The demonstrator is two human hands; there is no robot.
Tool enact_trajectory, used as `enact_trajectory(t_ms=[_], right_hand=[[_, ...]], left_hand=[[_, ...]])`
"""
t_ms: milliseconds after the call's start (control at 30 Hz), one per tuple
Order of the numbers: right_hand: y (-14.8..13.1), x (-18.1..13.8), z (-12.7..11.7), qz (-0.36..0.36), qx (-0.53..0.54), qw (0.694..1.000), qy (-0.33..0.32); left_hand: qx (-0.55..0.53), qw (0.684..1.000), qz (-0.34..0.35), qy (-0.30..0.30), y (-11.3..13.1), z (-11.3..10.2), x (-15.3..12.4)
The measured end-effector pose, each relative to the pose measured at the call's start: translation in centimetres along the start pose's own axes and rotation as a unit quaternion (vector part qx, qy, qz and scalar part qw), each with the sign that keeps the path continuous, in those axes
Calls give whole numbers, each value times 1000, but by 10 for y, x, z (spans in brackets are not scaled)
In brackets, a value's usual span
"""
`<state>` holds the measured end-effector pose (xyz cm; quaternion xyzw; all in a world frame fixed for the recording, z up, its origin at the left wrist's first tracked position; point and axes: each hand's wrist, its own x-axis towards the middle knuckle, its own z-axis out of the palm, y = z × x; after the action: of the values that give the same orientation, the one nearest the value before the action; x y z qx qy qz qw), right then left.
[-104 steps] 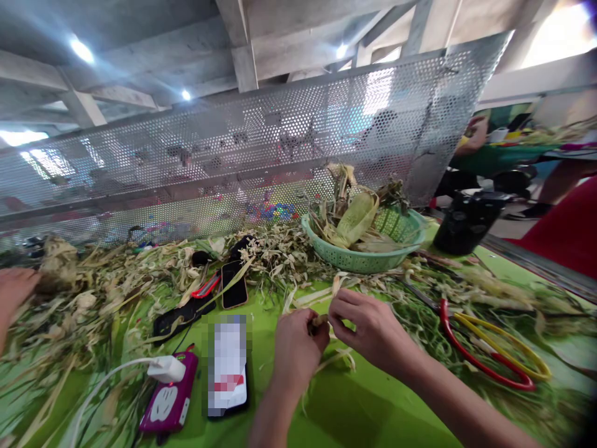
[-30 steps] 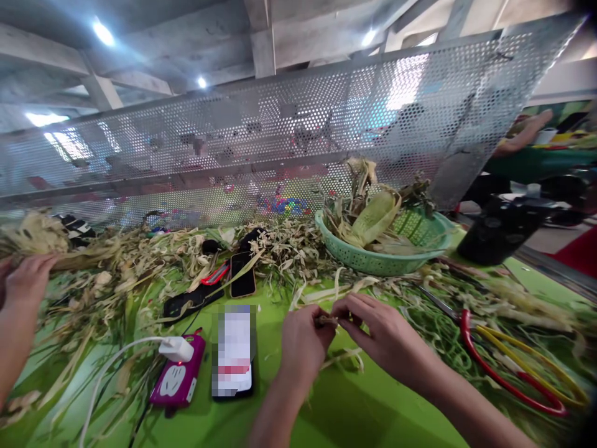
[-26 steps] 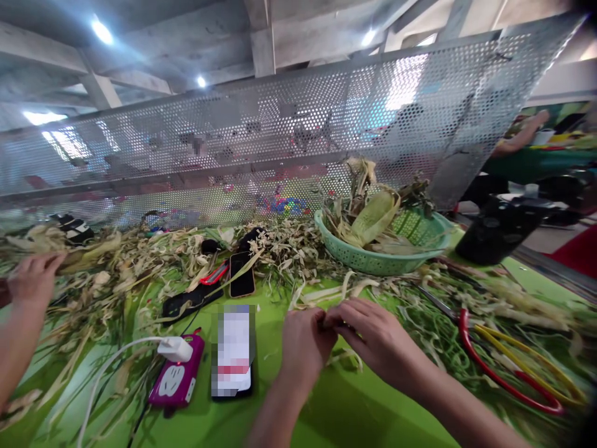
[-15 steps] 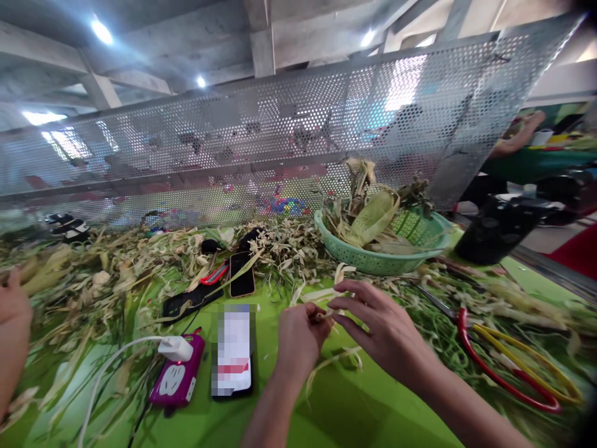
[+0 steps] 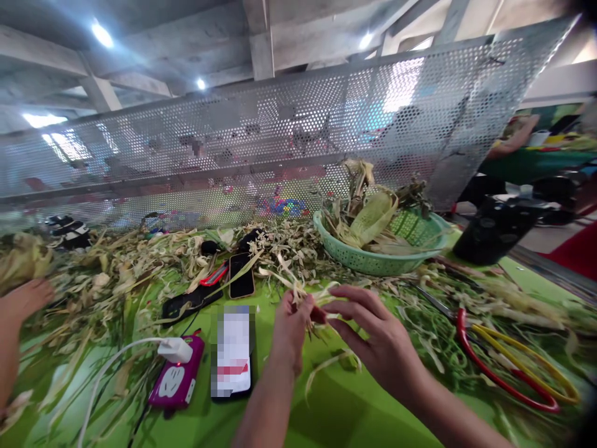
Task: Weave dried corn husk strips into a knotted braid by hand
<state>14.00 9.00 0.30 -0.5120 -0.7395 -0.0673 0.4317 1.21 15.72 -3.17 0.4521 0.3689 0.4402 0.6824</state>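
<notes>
Pale corn husk strips point(image 5: 293, 287) stick up and out from my left hand point(image 5: 290, 333), whose thumb and fingers are closed on them near the middle of the green table. My right hand point(image 5: 373, 333) meets it from the right, with thumb and forefinger pinched at the husk ends and the other fingers loosely bent. The exact pinch point is partly hidden. A loose husk strip point(image 5: 326, 368) lies on the table below both hands.
Left of my hands lie a phone point(image 5: 234, 348), a purple power bank point(image 5: 177, 371) and a second phone point(image 5: 242, 277). A green basket point(image 5: 377, 260) with husks stands behind. Red-and-yellow-handled scissors point(image 5: 506, 364) are at right. Another person's hand point(image 5: 30, 298) is at far left.
My left hand has turned upward, showing more husk strips above its fingers. My right hand stays close by, shifted slightly. The other person's hand reaches further into view at left.
</notes>
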Motion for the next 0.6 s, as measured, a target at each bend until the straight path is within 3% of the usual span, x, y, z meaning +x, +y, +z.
enact_trajectory(t_ms=[133, 267, 400, 600], right_hand=[[-6, -5, 15, -18, 15, 996, -83], [-2, -10, 25, -17, -56, 990, -131], [0, -13, 26, 16, -116, 986, -120], [-3, -16, 31, 13, -190, 977, -100]], left_hand=[[-130, 991, -14, 15, 0, -1, -1], [-159, 986, -38, 17, 3, 0, -4], [-159, 986, -43, 20, 1, -1, -5], [-131, 990, -44, 23, -4, 2, -7]])
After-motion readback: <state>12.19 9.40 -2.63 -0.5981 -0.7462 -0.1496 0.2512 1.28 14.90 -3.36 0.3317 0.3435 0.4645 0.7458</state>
